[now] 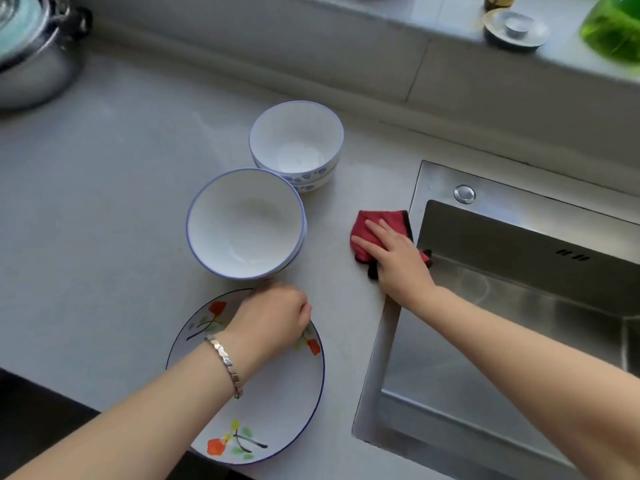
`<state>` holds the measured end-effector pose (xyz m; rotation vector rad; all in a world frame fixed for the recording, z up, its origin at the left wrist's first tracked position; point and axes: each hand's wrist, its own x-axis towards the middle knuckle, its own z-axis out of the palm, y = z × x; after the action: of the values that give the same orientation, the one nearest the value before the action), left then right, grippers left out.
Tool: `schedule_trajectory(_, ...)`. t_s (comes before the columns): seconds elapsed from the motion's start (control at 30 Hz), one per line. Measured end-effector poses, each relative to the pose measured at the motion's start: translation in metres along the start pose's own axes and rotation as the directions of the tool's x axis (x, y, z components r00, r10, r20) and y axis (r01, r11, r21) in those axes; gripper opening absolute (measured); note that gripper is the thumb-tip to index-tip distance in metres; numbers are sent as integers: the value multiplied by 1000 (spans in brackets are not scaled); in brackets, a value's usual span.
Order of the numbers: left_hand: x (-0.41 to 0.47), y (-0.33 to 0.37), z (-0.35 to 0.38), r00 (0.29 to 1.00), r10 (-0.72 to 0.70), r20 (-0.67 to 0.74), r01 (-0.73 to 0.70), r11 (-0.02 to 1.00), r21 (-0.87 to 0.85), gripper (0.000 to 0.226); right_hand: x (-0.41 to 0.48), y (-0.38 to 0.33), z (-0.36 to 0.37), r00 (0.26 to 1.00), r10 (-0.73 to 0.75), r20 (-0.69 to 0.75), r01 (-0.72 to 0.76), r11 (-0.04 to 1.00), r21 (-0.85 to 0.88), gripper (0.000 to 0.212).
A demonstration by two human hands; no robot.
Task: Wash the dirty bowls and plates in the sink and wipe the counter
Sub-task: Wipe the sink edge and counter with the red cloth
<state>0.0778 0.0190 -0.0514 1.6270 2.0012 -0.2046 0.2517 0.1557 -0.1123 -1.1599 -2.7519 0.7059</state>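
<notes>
My right hand (pixel 391 258) lies flat on a red cloth (pixel 375 223) on the grey counter (pixel 104 188), right beside the left rim of the steel sink (pixel 519 306). My left hand (pixel 273 320), fingers curled, rests over the upper rim of a white plate with painted flowers (pixel 277 410) near the counter's front edge. Whether it grips the rim is hidden. Behind the plate stands a stack of white blue-rimmed bowls (pixel 242 223). A second stack of bowls (pixel 296 143) sits farther back. The bowls look clean inside.
A steel pot with a lid (pixel 31 53) stands at the back left corner. On the window ledge sit a small metal dish (pixel 516 27) and a green bottle (pixel 613 26). The sink basin holds no dishes.
</notes>
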Motion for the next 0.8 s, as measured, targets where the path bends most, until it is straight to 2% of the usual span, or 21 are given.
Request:
schedule_trajectory(0.03,1,0,-1,1000,-6,8,6,1000,0,29,7,-10,6,1000,0,3,0,1000,-5,60)
schedule_trajectory(0.07,3,2,-2,1000,-7,19,7,1000,-2,28,9,-18,14,993,-109,43,110,994,-19,61)
schedule_trajectory(0.13,7,6,-4,999,-5,38,5,1000,-8,28,10,-23,25,891,-417,177,429,903,-34,63)
schedule_trajectory(0.17,9,9,-5,999,-2,45,3,1000,-13,28,19,-18,23,852,-494,175,506,862,-33,62)
schedule_trajectory(0.2,12,12,-5,999,5,53,-4,1000,-21,28,35,-9,17,867,-481,131,489,872,-31,61)
schedule_trajectory(0.27,17,20,-3,998,32,63,-30,999,-40,28,73,10,3,968,-251,2,250,967,-50,58)
schedule_trajectory(0.3,20,23,-2,997,51,55,-48,998,-49,28,92,22,-5,991,-120,-62,115,990,-78,58)
schedule_trajectory(0.37,30,28,-2,997,73,8,-72,994,-83,31,119,47,-20,982,131,-136,-141,988,-64,58)
schedule_trajectory(0.43,46,34,-5,997,63,-35,-66,991,-112,42,129,57,-29,938,298,-174,-304,953,-8,60)
schedule_trajectory(0.47,56,37,-8,998,46,-42,-50,993,-104,49,127,54,-29,934,311,-173,-317,948,-4,61)
schedule_trajectory(0.5,66,42,-10,999,23,-42,-26,996,-85,58,119,50,-25,955,256,-152,-262,965,-19,61)
schedule_trajectory(0.57,85,50,-13,999,-48,-8,47,997,-60,76,90,40,-12,996,-50,-70,49,999,-21,61)
schedule_trajectory(0.63,103,56,-14,992,-115,48,119,991,-68,86,66,49,-18,946,-319,58,321,946,-32,61)
schedule_trajectory(0.67,110,57,-13,988,-134,70,138,989,-58,88,70,62,-27,918,-391,70,395,917,-54,61)
schedule_trajectory(0.7,114,58,-11,986,-146,83,149,988,-34,89,81,74,-35,915,-399,65,403,911,-82,60)
schedule_trajectory(0.8,122,58,-8,981,-165,100,166,986,3,92,131,80,-46,980,-200,27,201,965,-168,53)
